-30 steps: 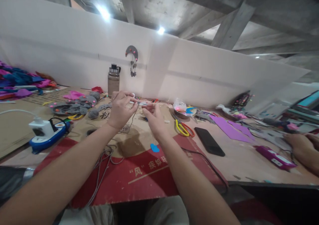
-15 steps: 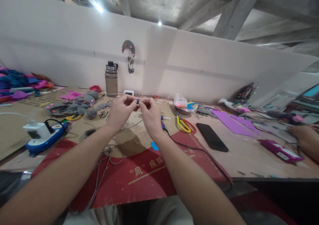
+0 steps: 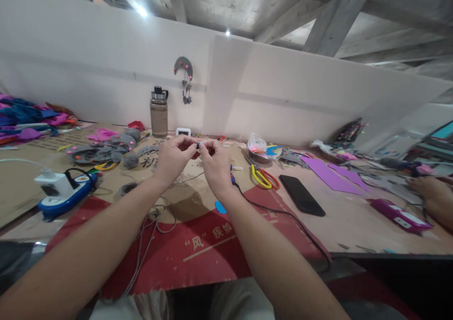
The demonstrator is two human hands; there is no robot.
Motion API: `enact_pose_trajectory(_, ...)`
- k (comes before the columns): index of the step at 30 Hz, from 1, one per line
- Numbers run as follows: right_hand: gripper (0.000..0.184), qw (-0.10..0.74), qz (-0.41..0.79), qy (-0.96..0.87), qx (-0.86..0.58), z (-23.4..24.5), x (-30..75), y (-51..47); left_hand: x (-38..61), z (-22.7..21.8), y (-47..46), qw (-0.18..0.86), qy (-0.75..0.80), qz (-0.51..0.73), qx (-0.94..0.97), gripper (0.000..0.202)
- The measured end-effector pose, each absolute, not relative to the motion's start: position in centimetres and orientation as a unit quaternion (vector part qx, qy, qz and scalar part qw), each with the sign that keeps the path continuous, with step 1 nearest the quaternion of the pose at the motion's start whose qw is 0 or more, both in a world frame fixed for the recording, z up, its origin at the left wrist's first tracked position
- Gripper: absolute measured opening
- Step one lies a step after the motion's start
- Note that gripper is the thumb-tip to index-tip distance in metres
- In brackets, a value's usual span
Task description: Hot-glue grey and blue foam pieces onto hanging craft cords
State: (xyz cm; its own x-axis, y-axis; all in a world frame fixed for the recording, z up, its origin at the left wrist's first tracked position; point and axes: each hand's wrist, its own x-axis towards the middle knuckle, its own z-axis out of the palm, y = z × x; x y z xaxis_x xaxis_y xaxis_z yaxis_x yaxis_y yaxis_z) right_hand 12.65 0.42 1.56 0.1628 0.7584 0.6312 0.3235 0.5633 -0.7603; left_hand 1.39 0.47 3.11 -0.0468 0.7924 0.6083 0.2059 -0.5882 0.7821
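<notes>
My left hand (image 3: pixel 176 159) and my right hand (image 3: pixel 214 162) meet above the cardboard, fingertips pinched together. Between them is a small dark blue piece (image 3: pixel 198 146), mostly covered by the fingers, so its kind cannot be told. A bit of red shows just under the fingertips. Grey cord (image 3: pixel 150 221) lies in loose loops below my left forearm. A small blue cut-out (image 3: pixel 220 207) rests beside my right wrist, close to a blue-handled tool with a black cable (image 3: pixel 283 211).
Yellow-and-red-handled scissors (image 3: pixel 264 177), a black phone (image 3: pixel 301 195) and purple sheets (image 3: pixel 329 173) lie to the right. At left are a power strip (image 3: pixel 67 197) and grey felt pieces (image 3: pixel 95 152). A bottle (image 3: pixel 159 114) stands behind. Another person's hand (image 3: pixel 430 192) is far right.
Both hands stay together in nearly the same spot. My fingertips have shifted slightly around the small dark blue piece, and a bit of red now shows beneath them.
</notes>
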Motion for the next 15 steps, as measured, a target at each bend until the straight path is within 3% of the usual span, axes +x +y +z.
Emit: enact_pose_trajectory(15,0.015,0.618,0.139,-0.619,-0.465,1.73,13.03,0.34,1.23,2.93,0.73,0.250,0.369,0.586,0.677,0.012)
